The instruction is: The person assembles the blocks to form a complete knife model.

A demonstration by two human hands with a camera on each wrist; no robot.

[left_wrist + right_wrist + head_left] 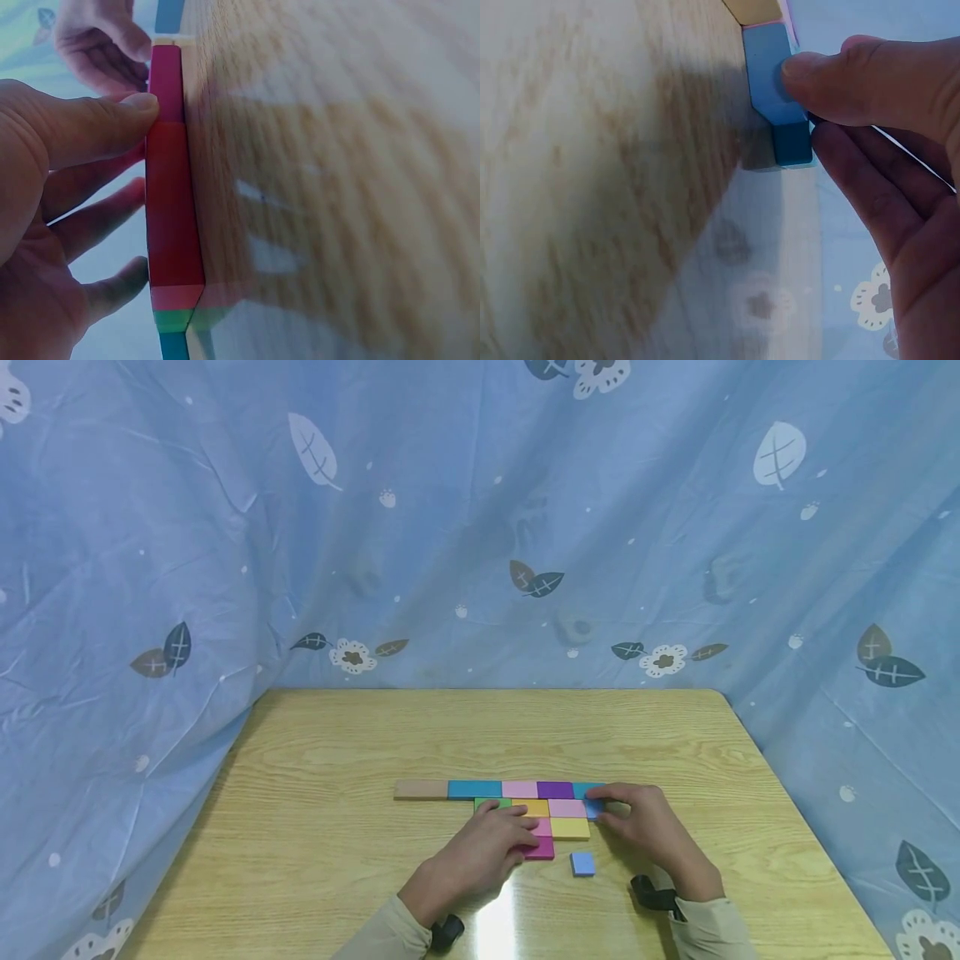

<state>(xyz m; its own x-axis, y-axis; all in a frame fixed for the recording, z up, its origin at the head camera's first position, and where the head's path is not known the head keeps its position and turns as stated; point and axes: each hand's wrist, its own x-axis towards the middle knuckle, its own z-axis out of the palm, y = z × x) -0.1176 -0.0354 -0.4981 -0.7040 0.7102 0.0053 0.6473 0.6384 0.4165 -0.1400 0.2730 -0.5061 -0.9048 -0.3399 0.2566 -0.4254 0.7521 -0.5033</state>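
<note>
Flat coloured blocks lie together in rows on the table. My left hand point(489, 845) rests over the left part of the lower rows, fingers spread across the blocks. In the left wrist view its thumb touches the magenta block point(166, 79) beside a red one point(174, 202). My right hand point(648, 822) is at the right end of the upper rows. Its thumb presses a blue block point(769, 67), and its index finger touches the teal block point(791, 144) at the end of the top row. Fingers partly cover several blocks.
A loose small blue block point(582, 865) lies below the rows, between the hands. The top row runs left to a tan block point(422, 790). The wooden table point(337, 735) is bordered by a blue patterned cloth point(450, 527) at the back and sides.
</note>
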